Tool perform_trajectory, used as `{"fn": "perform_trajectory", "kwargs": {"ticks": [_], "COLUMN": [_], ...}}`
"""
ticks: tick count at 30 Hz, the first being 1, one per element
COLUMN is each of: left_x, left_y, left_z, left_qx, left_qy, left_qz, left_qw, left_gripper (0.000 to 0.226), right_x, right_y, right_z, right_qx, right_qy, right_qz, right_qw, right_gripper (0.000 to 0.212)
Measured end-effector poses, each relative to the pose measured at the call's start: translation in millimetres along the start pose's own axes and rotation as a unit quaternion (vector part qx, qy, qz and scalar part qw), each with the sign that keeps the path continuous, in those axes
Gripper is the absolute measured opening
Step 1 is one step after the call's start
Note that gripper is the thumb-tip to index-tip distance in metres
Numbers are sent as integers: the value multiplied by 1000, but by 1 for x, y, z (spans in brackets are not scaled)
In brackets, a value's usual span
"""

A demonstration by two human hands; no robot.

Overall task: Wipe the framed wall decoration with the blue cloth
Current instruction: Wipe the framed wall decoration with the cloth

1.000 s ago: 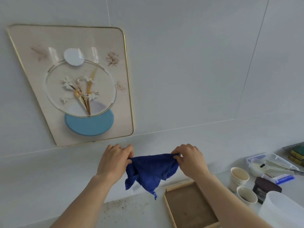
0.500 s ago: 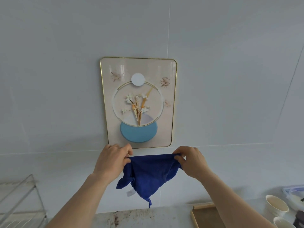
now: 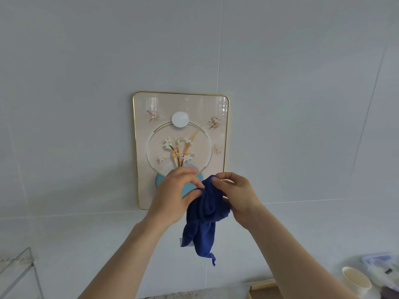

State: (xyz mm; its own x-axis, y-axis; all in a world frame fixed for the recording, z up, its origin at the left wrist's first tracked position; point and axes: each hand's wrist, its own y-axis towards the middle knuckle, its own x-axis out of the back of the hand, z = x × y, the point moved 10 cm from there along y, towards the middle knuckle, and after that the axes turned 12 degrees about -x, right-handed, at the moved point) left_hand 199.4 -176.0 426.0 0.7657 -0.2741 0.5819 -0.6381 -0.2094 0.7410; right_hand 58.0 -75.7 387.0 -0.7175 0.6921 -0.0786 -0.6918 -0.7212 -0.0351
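Observation:
The framed wall decoration (image 3: 181, 134) hangs on the white wall at centre: a gold-edged panel with white flowers in a ring and a light blue disc at the bottom. The dark blue cloth (image 3: 205, 214) hangs bunched in front of the frame's lower right corner. My left hand (image 3: 174, 194) pinches its upper left edge and my right hand (image 3: 235, 196) grips its upper right part. Both hands are close together and cover the frame's lower edge. The cloth's tail dangles below the hands.
A wire rack (image 3: 17, 275) shows at the lower left. At the lower right stand a paper cup (image 3: 356, 281), a clear plastic box (image 3: 380, 264) and the corner of a wooden tray (image 3: 263, 291) on the counter.
My hands have risen in front of the frame's lower part and come together, bunching the cloth that was stretched between them. The view has shifted so the frame sits centred.

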Motion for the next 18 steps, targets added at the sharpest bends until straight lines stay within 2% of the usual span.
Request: {"fn": "perform_trajectory", "kwargs": {"ticks": [3, 5, 9, 12, 16, 18], "left_x": [-16, -22, -20, -21, -18, -26], "left_y": [-1, -3, -7, -5, -2, -3], "left_z": [-2, 4, 12, 12, 12, 12], "left_qx": [27, 49, 84, 98, 91, 85], "left_qy": [-83, -114, -150, -170, -155, -144], "left_qz": [-1, -13, -94, -131, -191, -176], "left_qw": [996, 992, 981, 972, 965, 970], "left_gripper": [20, 19, 11, 10, 29, 37], "right_x": [-7, -7, 6, 1, -11, -19], "right_y": [-7, -7, -2, 1, 4, 6], "right_z": [2, 0, -20, -53, -87, -83], "right_qx": [-6, -7, -41, -97, -164, -157], "right_qy": [4, 0, 35, 55, 171, 205], "right_qz": [27, 48, 64, 126, 150, 156], "right_qw": [1000, 999, 997, 986, 960, 953], "right_gripper": [8, 14, 40, 61, 70, 71]}}
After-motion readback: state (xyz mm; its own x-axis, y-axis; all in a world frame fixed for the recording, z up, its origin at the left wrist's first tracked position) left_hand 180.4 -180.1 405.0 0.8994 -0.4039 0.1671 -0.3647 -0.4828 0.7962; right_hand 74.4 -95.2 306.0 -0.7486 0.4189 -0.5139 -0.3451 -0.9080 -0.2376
